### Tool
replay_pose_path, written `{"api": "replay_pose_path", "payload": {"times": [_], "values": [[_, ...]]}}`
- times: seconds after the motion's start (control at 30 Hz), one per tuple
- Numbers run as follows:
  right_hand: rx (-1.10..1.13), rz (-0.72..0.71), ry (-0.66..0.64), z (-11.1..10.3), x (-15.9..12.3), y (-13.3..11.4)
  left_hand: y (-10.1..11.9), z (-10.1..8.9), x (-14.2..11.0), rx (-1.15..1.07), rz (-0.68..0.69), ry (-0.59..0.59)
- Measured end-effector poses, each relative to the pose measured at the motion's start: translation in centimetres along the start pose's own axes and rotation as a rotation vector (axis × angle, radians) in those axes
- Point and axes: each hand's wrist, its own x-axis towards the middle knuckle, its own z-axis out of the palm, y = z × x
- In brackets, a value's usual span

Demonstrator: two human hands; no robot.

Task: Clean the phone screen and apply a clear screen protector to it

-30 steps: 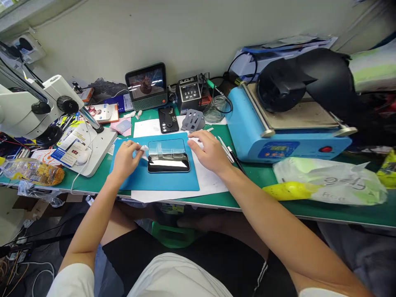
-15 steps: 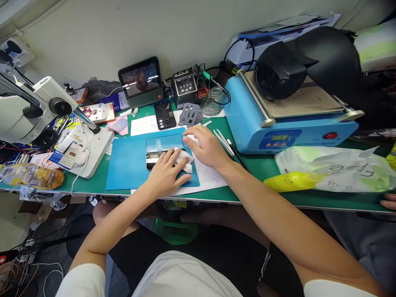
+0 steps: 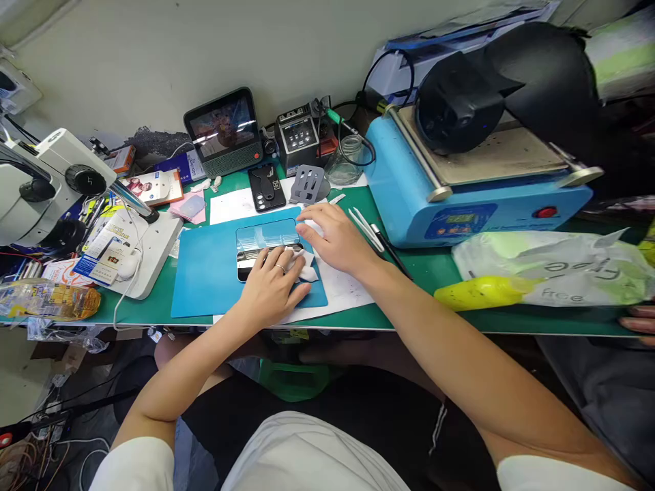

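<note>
A flat device with a glossy, reflective screen lies on a blue mat. My left hand rests over its lower part and presses a crumpled white tissue against the glass, a ring on one finger. At the device's upper right edge is my right hand, its fingers curled and the thumb at the edge, holding the device in place. The hands cover the device's right side. White paper sticks out from under the mat.
Behind the mat lie a black phone case and a grey slotted piece. White tweezers and a black pen-like tool lie right, before a blue heating machine. A microscope stands left; another person's hand is far right.
The left hand and tissue have shifted slightly over the screen. The right hand keeps its place at the device's edge. The whole view has moved a little.
</note>
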Motion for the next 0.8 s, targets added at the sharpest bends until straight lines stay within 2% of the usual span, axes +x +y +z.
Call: {"api": "replay_pose_path", "payload": {"times": [0.07,0.3,0.5,0.57,0.67,0.8], "values": [[-0.009,0.008,0.021,0.0,0.0,0.3,0.3,-0.1,0.1,0.012,0.007,0.004],[-0.009,0.027,0.023,-0.1,0.2,0.5,0.8,-1.0,-2.0,0.068,0.004,-0.018],[-0.034,0.015,0.021,0.0,0.0,0.8,2.1,0.3,0.3,0.081,-0.041,-0.067],[-0.042,0.029,0.012,-0.1,-0.1,0.9,2.5,0.5,0.1,0.08,-0.046,-0.078],[-0.041,0.039,-0.006,-0.1,-0.2,0.8,2.6,0.0,-1.8,0.081,-0.064,-0.104],[-0.043,0.04,-0.02,-0.1,-0.2,0.4,0.9,-1.2,-5.2,0.119,-0.139,-0.139]]}}
